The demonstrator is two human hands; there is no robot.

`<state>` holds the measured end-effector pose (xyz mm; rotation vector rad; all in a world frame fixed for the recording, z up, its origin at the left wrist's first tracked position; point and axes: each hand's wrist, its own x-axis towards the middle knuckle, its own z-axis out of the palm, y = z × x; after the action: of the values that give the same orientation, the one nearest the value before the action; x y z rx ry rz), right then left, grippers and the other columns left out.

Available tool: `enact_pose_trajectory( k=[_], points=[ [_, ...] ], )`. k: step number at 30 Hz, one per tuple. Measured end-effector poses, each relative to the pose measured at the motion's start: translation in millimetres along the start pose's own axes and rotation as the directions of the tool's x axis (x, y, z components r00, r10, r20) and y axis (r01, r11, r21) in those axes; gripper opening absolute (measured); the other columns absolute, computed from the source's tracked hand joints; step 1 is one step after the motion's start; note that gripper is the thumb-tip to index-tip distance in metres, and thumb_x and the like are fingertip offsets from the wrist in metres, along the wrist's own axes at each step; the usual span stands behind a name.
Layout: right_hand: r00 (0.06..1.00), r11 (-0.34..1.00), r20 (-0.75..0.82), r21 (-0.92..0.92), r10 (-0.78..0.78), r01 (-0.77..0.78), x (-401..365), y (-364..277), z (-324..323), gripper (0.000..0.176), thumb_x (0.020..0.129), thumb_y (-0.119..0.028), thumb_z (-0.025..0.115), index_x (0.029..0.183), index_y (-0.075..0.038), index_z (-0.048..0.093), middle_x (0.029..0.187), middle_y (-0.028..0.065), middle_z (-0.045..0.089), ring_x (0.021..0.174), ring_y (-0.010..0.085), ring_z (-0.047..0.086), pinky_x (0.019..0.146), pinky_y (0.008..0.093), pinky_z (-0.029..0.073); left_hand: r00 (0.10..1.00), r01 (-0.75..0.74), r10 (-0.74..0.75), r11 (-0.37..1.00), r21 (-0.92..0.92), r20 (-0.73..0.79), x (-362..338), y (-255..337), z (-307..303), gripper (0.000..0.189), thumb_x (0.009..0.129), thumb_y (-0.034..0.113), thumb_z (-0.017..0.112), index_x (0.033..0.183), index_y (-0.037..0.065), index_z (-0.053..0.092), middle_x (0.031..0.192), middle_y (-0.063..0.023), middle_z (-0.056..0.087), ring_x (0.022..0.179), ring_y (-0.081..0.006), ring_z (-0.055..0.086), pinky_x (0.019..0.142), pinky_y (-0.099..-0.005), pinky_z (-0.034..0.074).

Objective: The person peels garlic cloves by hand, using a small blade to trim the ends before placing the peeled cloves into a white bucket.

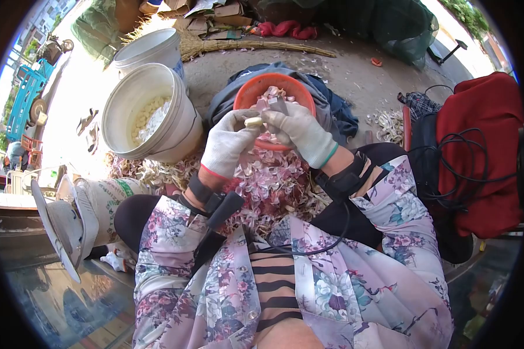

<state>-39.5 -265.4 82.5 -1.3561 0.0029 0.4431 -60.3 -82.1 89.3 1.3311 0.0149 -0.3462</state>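
Observation:
My left hand, in a white work glove, pinches a pale peeled garlic clove between thumb and fingers. Close beside it, my gloved right hand is closed around a small knife; its short grey blade points up and away, and the handle is hidden in the glove. Both hands are over the near part of an orange basin that holds unpeeled garlic cloves. Pinkish garlic skins lie heaped below the hands, between my legs.
Left of the basin, a white bucket contains peeled cloves, with a second bucket behind it. A straw broom lies at the back. White hats rest on a sack at left. Red cloth and black cables are at right.

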Motion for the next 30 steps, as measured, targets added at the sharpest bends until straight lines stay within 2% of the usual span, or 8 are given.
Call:
enact_pose_trajectory(
  k=[5, 8, 11, 21, 24, 25, 27, 30],
  points=[
    [0.971, 0.971, -0.095, -0.118, -0.22, 0.208, 3, 8, 8, 0.017, 0.093, -0.021, 0.064, 0.088, -0.005, 0.064, 0.074, 0.0015, 0.063, 0.057, 0.0087, 0.055, 0.048, 0.0243, 0.044, 0.989, 0.068, -0.033, 0.969, -0.238, 0.146, 8, -14, -9, 0.028, 0.093, 0.014, 0.061, 0.116, -0.001, 0.057, 0.078, 0.0019, 0.057, 0.058, -0.0038, 0.046, 0.05, -0.0181, 0.04],
    [0.862, 0.74, -0.002, -0.514, -0.507, 0.434, 8, 21, 3, 0.02, 0.092, -0.021, 0.064, 0.087, -0.002, 0.063, 0.073, 0.0063, 0.064, 0.061, 0.0126, 0.059, 0.053, 0.0293, 0.047, 0.964, 0.147, -0.05, 0.919, -0.367, 0.261, 6, -21, -19, 0.026, 0.093, 0.016, 0.06, 0.112, -0.001, 0.057, 0.073, 0.0031, 0.052, 0.055, -0.0046, 0.042, 0.048, -0.0195, 0.037],
    [0.857, 0.725, -0.007, -0.537, -0.516, 0.432, 1, 14, 7, 0.021, 0.092, -0.021, 0.064, 0.087, -0.001, 0.063, 0.071, 0.0099, 0.063, 0.061, 0.0141, 0.058, 0.057, 0.0318, 0.047, 0.96, 0.203, -0.126, 0.927, -0.314, 0.249, 8, -11, -13, 0.02, 0.093, 0.014, 0.059, 0.108, 0.001, 0.054, 0.06, 0.0021, 0.043, 0.051, -0.0053, 0.039, 0.043, -0.0216, 0.033],
    [0.92, 0.945, -0.245, -0.191, -0.308, 0.265, -6, -21, -2, 0.025, 0.095, -0.027, 0.063, 0.089, -0.002, 0.065, 0.068, -0.0025, 0.059, 0.058, 0.0066, 0.05, 0.053, 0.0252, 0.04, 0.993, 0.075, -0.068, 0.995, -0.071, 0.093, -2, 0, -6, 0.035, 0.094, 0.015, 0.058, 0.122, -0.004, 0.05, 0.098, -0.0077, 0.06, 0.058, -0.005, 0.041, 0.052, -0.0188, 0.037],
    [0.954, 0.923, -0.121, -0.313, -0.274, 0.225, -1, -11, -19, 0.026, 0.094, -0.028, 0.064, 0.092, -0.002, 0.065, 0.069, -0.0012, 0.06, 0.059, 0.0068, 0.052, 0.054, 0.0271, 0.042, 0.992, 0.05, -0.022, 0.974, -0.223, 0.124, 9, -7, -42, 0.037, 0.097, 0.022, 0.058, 0.124, -0.001, 0.05, 0.097, -0.0054, 0.06, 0.058, -0.0048, 0.041, 0.043, -0.0176, 0.032],
    [0.965, 0.908, -0.078, -0.366, -0.25, 0.205, 1, -11, -19, 0.026, 0.094, -0.027, 0.065, 0.092, -0.002, 0.064, 0.069, -0.0004, 0.06, 0.06, 0.0073, 0.053, 0.055, 0.0277, 0.043, 1.0, 0.005, 0.003, 0.967, -0.256, 0.031, 8, 4, -45, 0.022, 0.098, 0.022, 0.053, 0.109, 0.003, 0.057, 0.08, -0.0008, 0.057, 0.054, -0.0046, 0.04, 0.038, -0.0193, 0.034],
    [0.942, 0.724, 0.191, -0.603, -0.276, 0.334, -9, -6, -17, 0.025, 0.089, -0.024, 0.067, 0.095, 0.0, 0.064, 0.074, 0.0091, 0.064, 0.071, 0.0171, 0.061, 0.067, 0.0339, 0.048, 0.99, -0.108, 0.063, 0.909, -0.402, -0.124, 13, 26, -73, 0.022, 0.099, 0.023, 0.054, 0.11, 0.004, 0.056, 0.083, -0.0034, 0.059, 0.054, -0.0041, 0.04, 0.039, -0.0176, 0.034],
    [0.889, 0.562, 0.455, -0.724, -0.046, 0.4, -22, -1, -4, 0.026, 0.084, -0.025, 0.069, 0.097, -0.003, 0.065, 0.086, 0.0139, 0.068, 0.083, 0.0272, 0.067, 0.074, 0.0373, 0.051, 0.929, -0.264, 0.013, 0.723, -0.638, -0.37, 48, 9, -167, 0.02, 0.098, 0.023, 0.057, 0.109, 0.006, 0.055, 0.095, -0.0085, 0.062, 0.055, -0.0063, 0.043, 0.042, -0.0185, 0.037]
  ],
)
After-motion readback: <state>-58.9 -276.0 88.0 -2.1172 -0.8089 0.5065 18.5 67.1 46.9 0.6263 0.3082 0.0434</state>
